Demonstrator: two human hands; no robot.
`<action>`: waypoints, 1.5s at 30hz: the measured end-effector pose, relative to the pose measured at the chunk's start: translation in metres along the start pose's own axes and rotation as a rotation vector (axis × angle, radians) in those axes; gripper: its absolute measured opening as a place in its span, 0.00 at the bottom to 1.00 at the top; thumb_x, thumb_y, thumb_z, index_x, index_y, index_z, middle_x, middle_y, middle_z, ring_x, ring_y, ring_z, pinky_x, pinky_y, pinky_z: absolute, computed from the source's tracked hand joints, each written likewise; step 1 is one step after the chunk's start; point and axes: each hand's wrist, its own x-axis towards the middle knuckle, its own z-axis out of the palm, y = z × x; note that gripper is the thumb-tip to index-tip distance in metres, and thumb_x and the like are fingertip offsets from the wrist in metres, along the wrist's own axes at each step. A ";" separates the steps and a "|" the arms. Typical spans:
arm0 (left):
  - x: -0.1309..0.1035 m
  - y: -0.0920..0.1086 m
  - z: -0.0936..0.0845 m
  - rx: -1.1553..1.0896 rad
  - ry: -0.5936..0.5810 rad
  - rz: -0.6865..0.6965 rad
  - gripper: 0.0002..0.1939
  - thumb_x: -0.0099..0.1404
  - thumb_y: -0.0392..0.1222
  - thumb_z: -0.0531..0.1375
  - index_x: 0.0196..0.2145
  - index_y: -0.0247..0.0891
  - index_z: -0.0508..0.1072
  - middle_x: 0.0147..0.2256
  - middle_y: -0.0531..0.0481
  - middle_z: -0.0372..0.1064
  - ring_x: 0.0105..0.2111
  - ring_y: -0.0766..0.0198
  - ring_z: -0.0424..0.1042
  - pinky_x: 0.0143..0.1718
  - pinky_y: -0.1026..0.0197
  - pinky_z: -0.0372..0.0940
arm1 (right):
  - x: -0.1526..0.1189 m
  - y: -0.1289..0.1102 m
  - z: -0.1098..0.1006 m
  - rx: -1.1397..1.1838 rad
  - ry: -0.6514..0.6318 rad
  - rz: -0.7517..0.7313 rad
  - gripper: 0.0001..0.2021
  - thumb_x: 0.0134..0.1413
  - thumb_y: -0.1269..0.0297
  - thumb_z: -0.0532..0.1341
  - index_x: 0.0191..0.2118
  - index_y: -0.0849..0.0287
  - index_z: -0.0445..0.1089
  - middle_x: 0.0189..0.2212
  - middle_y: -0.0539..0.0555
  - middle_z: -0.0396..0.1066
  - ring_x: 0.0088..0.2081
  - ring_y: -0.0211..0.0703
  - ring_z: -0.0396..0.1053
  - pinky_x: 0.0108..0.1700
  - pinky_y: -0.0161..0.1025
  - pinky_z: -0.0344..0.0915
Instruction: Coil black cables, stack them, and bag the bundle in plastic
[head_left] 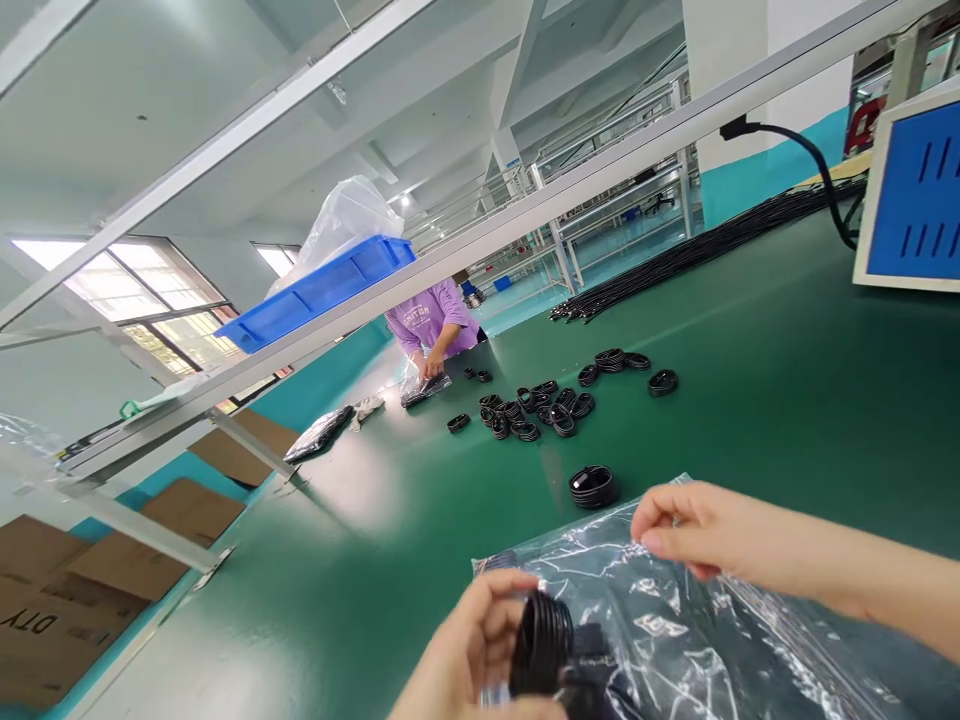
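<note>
My left hand [480, 650] is closed around a coiled black cable [541, 645] at the near edge of the view. Beside it lies a clear plastic bag [660, 610], and my right hand [697, 525] pinches the bag's upper edge. More black shows through the plastic near the coil, too blurred to make out fully. Just beyond the bag, a single black cable coil [592, 487] rests on the green table [360, 560]. Several more cable coils [525, 410] are scattered farther back.
Across the table a person in a purple shirt [431, 320] handles a clear bag [425, 388]. A filled bag [321, 432] lies left of it. Long black cables [675, 250] run along the far edge. A blue box [919, 190] stands right; a blue tray [322, 290] sits on the overhead rail.
</note>
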 end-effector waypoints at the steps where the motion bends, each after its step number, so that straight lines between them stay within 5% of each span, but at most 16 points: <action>1: 0.011 0.012 -0.005 0.107 0.041 0.052 0.26 0.52 0.37 0.72 0.48 0.42 0.71 0.45 0.46 0.73 0.46 0.55 0.71 0.50 0.55 0.63 | 0.008 0.000 -0.012 -0.069 0.052 -0.012 0.09 0.58 0.58 0.63 0.40 0.56 0.71 0.32 0.51 0.67 0.32 0.42 0.64 0.34 0.35 0.60; 5: 0.085 0.031 -0.013 0.371 0.069 0.194 0.21 0.55 0.38 0.69 0.46 0.35 0.73 0.44 0.43 0.74 0.45 0.53 0.71 0.48 0.54 0.64 | 0.054 0.002 -0.047 -0.225 0.207 -0.050 0.04 0.60 0.68 0.58 0.39 0.60 0.69 0.31 0.52 0.67 0.32 0.44 0.67 0.33 0.37 0.61; 9: 0.163 0.016 -0.009 0.408 0.060 0.275 0.23 0.52 0.36 0.69 0.46 0.33 0.73 0.43 0.43 0.75 0.44 0.51 0.72 0.47 0.52 0.64 | 0.104 -0.010 -0.063 -0.286 0.299 -0.084 0.06 0.58 0.77 0.56 0.38 0.63 0.68 0.30 0.53 0.67 0.31 0.42 0.67 0.34 0.37 0.61; 12: 0.191 0.004 -0.005 0.432 0.120 0.307 0.30 0.52 0.35 0.68 0.53 0.37 0.69 0.43 0.46 0.75 0.44 0.53 0.71 0.49 0.51 0.62 | 0.128 -0.027 -0.067 -0.305 0.289 -0.112 0.06 0.60 0.77 0.56 0.39 0.63 0.68 0.32 0.53 0.68 0.33 0.42 0.68 0.33 0.36 0.61; 15: 0.200 -0.004 -0.004 0.464 0.207 0.326 0.37 0.52 0.32 0.67 0.58 0.43 0.60 0.42 0.51 0.74 0.42 0.56 0.71 0.50 0.52 0.61 | 0.137 -0.039 -0.067 -0.298 0.195 -0.132 0.05 0.65 0.66 0.57 0.39 0.60 0.69 0.33 0.52 0.70 0.33 0.42 0.69 0.30 0.34 0.59; 18: 0.206 -0.011 -0.006 0.482 0.270 0.353 0.33 0.55 0.32 0.65 0.56 0.44 0.58 0.43 0.52 0.72 0.41 0.59 0.71 0.48 0.54 0.63 | 0.139 -0.041 -0.067 -0.306 0.104 -0.099 0.14 0.65 0.53 0.59 0.37 0.60 0.71 0.28 0.53 0.71 0.30 0.44 0.69 0.28 0.35 0.59; 21: 0.213 -0.015 -0.010 0.350 0.258 0.332 0.32 0.56 0.34 0.67 0.54 0.43 0.58 0.45 0.50 0.69 0.40 0.60 0.72 0.46 0.56 0.66 | 0.145 -0.036 -0.071 -0.212 -0.036 -0.129 0.13 0.61 0.54 0.62 0.39 0.61 0.73 0.24 0.52 0.71 0.27 0.42 0.67 0.27 0.34 0.60; 25: 0.213 -0.008 -0.023 -0.084 -0.066 0.133 0.35 0.57 0.40 0.70 0.58 0.40 0.59 0.56 0.41 0.64 0.48 0.53 0.73 0.50 0.53 0.67 | 0.160 -0.025 -0.073 -0.040 -0.123 -0.248 0.11 0.56 0.62 0.64 0.42 0.62 0.73 0.30 0.51 0.73 0.29 0.40 0.67 0.31 0.35 0.64; 29: 0.209 -0.001 -0.037 -0.335 -0.313 -0.043 0.25 0.71 0.46 0.58 0.61 0.34 0.60 0.60 0.34 0.61 0.55 0.47 0.69 0.56 0.54 0.64 | 0.169 -0.019 -0.069 0.035 -0.178 -0.357 0.10 0.59 0.65 0.61 0.44 0.61 0.73 0.36 0.52 0.75 0.35 0.43 0.70 0.40 0.39 0.67; 32: 0.207 -0.003 -0.040 -0.377 -0.279 -0.019 0.29 0.69 0.40 0.60 0.64 0.40 0.56 0.55 0.38 0.65 0.53 0.48 0.72 0.52 0.55 0.68 | 0.166 -0.024 -0.065 0.061 -0.113 -0.410 0.09 0.58 0.67 0.61 0.43 0.60 0.73 0.35 0.51 0.72 0.35 0.42 0.70 0.40 0.38 0.67; 36: 0.209 -0.006 -0.036 -0.378 -0.200 0.038 0.30 0.66 0.38 0.64 0.62 0.46 0.59 0.49 0.45 0.67 0.47 0.54 0.75 0.49 0.54 0.71 | 0.155 -0.034 -0.057 -0.191 0.099 -0.429 0.08 0.48 0.69 0.69 0.36 0.57 0.73 0.35 0.49 0.67 0.29 0.37 0.65 0.29 0.33 0.60; 40: 0.211 -0.006 -0.032 -0.404 -0.191 0.081 0.27 0.62 0.36 0.67 0.56 0.46 0.64 0.51 0.47 0.65 0.43 0.61 0.74 0.47 0.55 0.73 | 0.152 -0.035 -0.045 -0.367 0.093 -0.431 0.07 0.47 0.76 0.67 0.31 0.57 0.73 0.29 0.46 0.68 0.27 0.36 0.63 0.27 0.33 0.55; 45: 0.211 -0.007 -0.032 -0.360 -0.151 0.101 0.26 0.61 0.37 0.68 0.54 0.46 0.64 0.50 0.48 0.64 0.41 0.60 0.76 0.44 0.56 0.74 | 0.155 -0.031 -0.043 -0.314 0.020 -0.451 0.08 0.58 0.72 0.60 0.29 0.57 0.72 0.27 0.46 0.69 0.28 0.38 0.64 0.30 0.35 0.56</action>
